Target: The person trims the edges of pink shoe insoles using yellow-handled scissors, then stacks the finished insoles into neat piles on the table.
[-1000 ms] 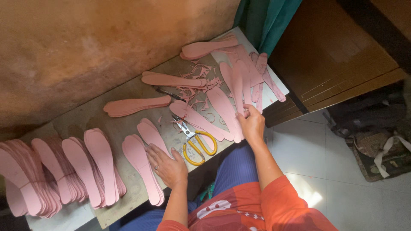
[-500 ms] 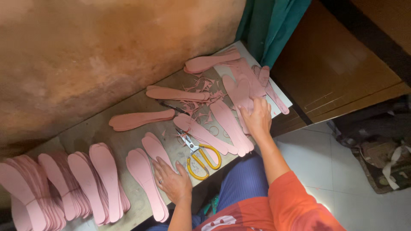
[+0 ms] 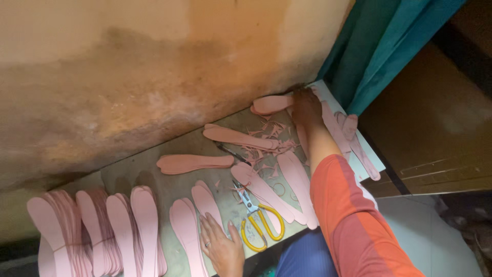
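Your right hand (image 3: 306, 106) lies spread on the pink insoles (image 3: 328, 123) piled at the worktop's (image 3: 154, 174) far right corner; your left hand (image 3: 221, 246) rests open and flat beside the yellow-handled scissors (image 3: 259, 225) at the near edge. Lift one insole cleanly, steadying the pile.

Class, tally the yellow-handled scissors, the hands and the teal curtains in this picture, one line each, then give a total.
Yellow-handled scissors: 1
Hands: 2 (left hand, right hand)
Teal curtain: 1
Total: 4
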Tool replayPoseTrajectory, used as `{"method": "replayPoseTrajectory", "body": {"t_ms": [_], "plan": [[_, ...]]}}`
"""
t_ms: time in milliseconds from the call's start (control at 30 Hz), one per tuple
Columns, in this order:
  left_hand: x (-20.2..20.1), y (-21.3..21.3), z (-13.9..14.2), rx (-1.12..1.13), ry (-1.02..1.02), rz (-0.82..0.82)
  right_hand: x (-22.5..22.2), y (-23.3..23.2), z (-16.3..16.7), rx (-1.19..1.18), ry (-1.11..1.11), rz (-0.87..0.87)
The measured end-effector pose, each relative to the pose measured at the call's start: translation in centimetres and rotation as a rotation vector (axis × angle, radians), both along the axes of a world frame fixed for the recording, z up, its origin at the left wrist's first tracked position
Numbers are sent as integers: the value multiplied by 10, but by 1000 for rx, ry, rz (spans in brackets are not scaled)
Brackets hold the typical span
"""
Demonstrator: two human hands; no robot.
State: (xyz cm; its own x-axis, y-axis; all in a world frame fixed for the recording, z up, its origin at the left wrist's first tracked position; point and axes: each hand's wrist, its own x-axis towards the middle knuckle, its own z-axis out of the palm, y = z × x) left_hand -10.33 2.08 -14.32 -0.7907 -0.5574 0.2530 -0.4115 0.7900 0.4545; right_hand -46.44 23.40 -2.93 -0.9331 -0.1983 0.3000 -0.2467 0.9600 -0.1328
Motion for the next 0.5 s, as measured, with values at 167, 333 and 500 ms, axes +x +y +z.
{"method": "replayPoseTrajectory", "body": {"t_ms": [167, 333, 500], "plan": [[-7, -2, -7, -52, 25, 21, -18, 4, -10, 13, 77, 175], [-5, -3, -10, -63, 27, 18, -30, 15, -15, 92, -143, 97], [-5, -2, -9, -35, 11, 15, -24, 20, -23, 186, -4, 184]]}}
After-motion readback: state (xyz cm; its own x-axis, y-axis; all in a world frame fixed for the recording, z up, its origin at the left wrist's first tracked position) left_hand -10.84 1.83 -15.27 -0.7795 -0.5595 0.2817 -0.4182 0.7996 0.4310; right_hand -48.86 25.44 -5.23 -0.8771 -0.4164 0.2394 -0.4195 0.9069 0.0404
